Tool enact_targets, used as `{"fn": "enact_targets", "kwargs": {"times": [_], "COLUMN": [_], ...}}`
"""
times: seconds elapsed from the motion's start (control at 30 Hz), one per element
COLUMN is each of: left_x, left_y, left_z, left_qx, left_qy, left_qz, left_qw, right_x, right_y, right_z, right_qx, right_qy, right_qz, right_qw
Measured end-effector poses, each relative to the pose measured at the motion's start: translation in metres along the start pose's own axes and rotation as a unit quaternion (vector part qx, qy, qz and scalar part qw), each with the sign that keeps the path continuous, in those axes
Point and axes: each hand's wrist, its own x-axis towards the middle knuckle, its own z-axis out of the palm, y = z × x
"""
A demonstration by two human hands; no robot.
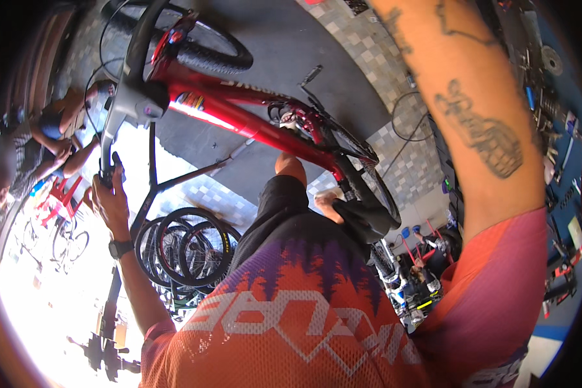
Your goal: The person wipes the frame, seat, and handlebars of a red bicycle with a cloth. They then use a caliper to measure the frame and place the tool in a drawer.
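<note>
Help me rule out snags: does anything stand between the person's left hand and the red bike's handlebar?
Nothing visible does. The left hand is at the black end of the handlebar; how far its fingers close around it is unclear. A dark tube lies to its right, not between.

Floor of small grey and beige checkered tiles (pixel 401 158), with a wide dark grey mat (pixel 346 81) lying flat on it beneath a red bicycle (pixel 252 126); whether the bicycle's tyres touch the mat is hard to tell. Tiles show on both sides of the bicycle; to its right, a thin dark cable loop (pixel 393 123) appears to lie on them, just beyond the mat's edge.
</note>
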Motion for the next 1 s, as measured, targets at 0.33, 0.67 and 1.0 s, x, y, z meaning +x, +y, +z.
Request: {"fn": "enact_targets", "kwargs": {"times": [0.33,0.67,1.0], "left_x": [0.016,0.031,0.012], "left_y": [-0.017,-0.026,-0.051], "left_z": [0.003,-0.014,0.007], "left_qx": [-0.021,-0.054,-0.063], "left_qy": [0.059,0.069,0.023], "left_qz": [0.076,0.106,0.069], "left_qw": [0.995,0.99,0.995], "right_x": [-0.03,-0.051,-0.018], "right_y": [-0.019,-0.053,-0.091], "right_z": [0.003,-0.004,-0.012], "right_qx": [0.033,0.042,0.023], "right_qy": [0.015,0.065,0.066], "right_qz": [0.062,0.076,0.028], "right_qw": [0.997,0.994,0.997]}}
